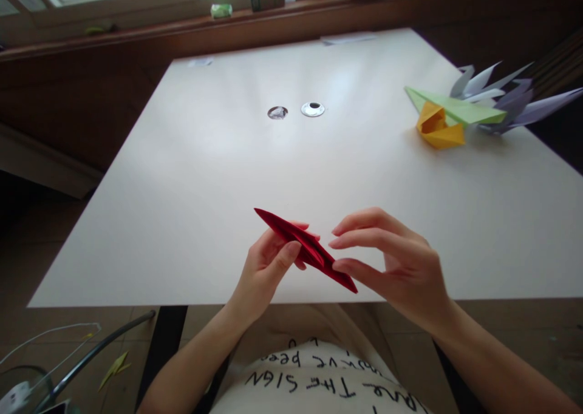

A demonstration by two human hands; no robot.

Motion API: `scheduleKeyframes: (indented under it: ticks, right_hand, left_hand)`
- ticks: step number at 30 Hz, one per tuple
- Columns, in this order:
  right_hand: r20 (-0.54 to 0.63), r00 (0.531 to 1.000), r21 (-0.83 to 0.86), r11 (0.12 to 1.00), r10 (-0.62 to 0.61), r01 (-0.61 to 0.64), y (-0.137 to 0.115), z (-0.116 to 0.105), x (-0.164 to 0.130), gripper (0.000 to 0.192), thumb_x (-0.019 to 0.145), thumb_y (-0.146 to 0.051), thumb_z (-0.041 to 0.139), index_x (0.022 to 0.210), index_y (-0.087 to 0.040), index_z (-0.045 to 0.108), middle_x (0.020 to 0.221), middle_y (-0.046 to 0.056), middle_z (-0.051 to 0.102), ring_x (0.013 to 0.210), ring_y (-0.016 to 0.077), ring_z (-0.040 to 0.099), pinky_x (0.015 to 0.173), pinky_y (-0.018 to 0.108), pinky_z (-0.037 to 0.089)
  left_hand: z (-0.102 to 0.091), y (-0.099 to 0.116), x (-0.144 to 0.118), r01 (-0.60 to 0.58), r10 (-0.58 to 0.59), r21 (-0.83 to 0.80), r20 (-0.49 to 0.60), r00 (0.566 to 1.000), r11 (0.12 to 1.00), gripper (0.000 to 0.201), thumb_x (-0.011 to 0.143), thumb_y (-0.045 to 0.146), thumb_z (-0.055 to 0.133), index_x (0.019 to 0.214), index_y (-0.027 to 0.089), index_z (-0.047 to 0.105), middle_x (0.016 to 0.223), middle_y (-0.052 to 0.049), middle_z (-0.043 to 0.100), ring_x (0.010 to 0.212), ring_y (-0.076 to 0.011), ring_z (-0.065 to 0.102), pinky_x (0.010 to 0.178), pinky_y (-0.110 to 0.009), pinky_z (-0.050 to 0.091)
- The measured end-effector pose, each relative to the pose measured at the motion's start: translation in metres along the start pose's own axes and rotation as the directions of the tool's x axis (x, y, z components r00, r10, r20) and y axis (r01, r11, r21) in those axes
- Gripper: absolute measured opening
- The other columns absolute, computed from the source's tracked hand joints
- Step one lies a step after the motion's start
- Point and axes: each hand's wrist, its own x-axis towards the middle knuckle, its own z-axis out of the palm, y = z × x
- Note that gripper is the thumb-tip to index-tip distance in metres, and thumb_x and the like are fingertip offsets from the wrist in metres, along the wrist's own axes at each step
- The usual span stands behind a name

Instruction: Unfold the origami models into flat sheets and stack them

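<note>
White table (191, 220) fills the view, its near edge running just under both hands, with dark floor on either side. Over that edge the left hand (266, 268) rises palm-up, thumb and fingers pinched on the middle of a narrow red fold (305, 247) that slants from upper left to lower right. Beside it the right hand (401, 265) arches with fingers spread, its thumb tip pressing the fold's lower point. Bare tabletop lies open beyond. Farther off are two round holes (296, 110), and far right paper models (460, 113) near that edge.
</note>
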Motion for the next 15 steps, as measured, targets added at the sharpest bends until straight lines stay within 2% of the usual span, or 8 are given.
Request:
scheduleKeyframes:
  ticks: [2,4,8,11,15]
  right_hand:
    - [0.052,0.997,-0.048,0.997,-0.065,0.067,-0.003,-0.001,0.003,0.016,0.071,-0.018,0.070,0.087,-0.022,0.066,0.085,0.003,0.061,0.078,0.0148,0.059,0.067,0.028,0.052]
    - [0.080,0.994,-0.059,0.995,-0.076,0.081,-0.004,-0.001,0.005,0.015,0.072,-0.018,0.070,0.086,-0.022,0.067,0.082,0.003,0.062,0.075,0.0143,0.059,0.064,0.028,0.052]
    - [0.101,0.995,0.029,1.000,-0.006,0.004,-0.002,-0.001,0.005,0.014,0.077,-0.015,0.064,0.087,-0.023,0.067,0.080,0.003,0.063,0.072,0.0131,0.061,0.061,0.026,0.053]
    - [0.060,0.997,0.030,0.998,0.044,-0.046,-0.002,0.002,0.003,0.016,0.080,-0.010,0.058,0.086,-0.021,0.067,0.078,0.003,0.063,0.069,0.0115,0.060,0.058,0.023,0.052]
    - [-0.065,0.998,-0.179,0.984,-0.017,0.005,-0.001,0.013,0.000,0.014,0.078,-0.009,0.056,0.080,-0.019,0.065,0.073,0.002,0.062,0.065,0.0117,0.058,0.057,0.025,0.050]
  left_hand:
    - [0.001,0.001,-0.001,0.009,-0.009,0.012,0.011,1.000,1.000,0.024,0.087,0.030,0.050,0.107,0.021,0.059,0.097,-0.005,0.067,0.077,-0.0129,0.061,0.065,-0.023,0.049]
    - [0.002,0.002,-0.001,0.020,-0.020,0.024,0.017,1.000,1.000,0.024,0.087,0.030,0.050,0.108,0.021,0.059,0.096,-0.005,0.067,0.075,-0.0125,0.061,0.065,-0.023,0.049]
    - [0.001,0.002,-0.001,0.033,-0.033,0.017,0.012,0.999,0.999,0.025,0.087,0.032,0.049,0.107,0.021,0.060,0.095,-0.004,0.066,0.072,-0.0116,0.058,0.065,-0.023,0.048]
    - [0.000,-0.001,0.000,0.023,-0.023,0.015,0.000,1.000,1.000,0.024,0.087,0.032,0.049,0.106,0.021,0.061,0.096,-0.005,0.066,0.073,-0.0119,0.058,0.064,-0.023,0.048]
    - [0.004,-0.005,0.003,0.026,-0.023,0.038,-0.060,0.998,0.999,0.021,0.086,0.029,0.051,0.103,0.022,0.060,0.096,-0.004,0.065,0.077,-0.0121,0.058,0.061,-0.021,0.045]
